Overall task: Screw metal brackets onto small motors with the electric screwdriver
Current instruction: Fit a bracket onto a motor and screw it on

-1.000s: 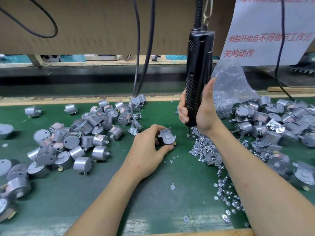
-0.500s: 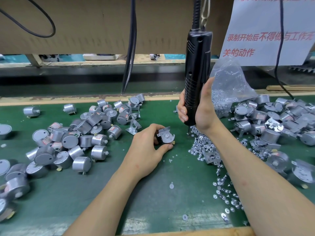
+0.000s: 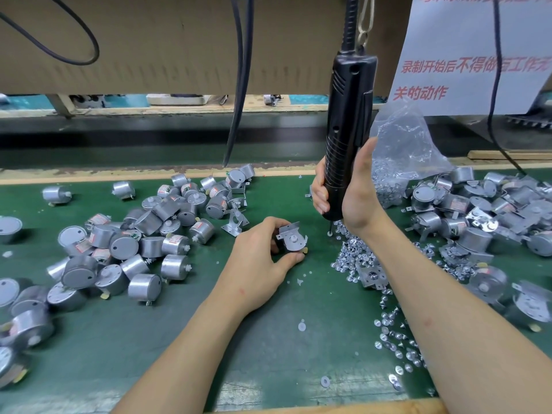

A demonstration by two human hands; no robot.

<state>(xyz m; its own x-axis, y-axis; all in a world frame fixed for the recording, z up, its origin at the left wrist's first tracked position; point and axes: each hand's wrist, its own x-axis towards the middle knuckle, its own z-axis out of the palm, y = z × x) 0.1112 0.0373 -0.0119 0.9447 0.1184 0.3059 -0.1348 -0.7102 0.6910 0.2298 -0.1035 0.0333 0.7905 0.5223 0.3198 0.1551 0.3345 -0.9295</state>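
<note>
Right hand (image 3: 355, 198) on screwdriver (image 3: 348, 115) as before, tip (perhaps screw-laden) above screws (image 3: 355, 252)

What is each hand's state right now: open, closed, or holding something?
Left hand: holds a motor with bracket.
Right hand: grips the electric screwdriver.
</note>
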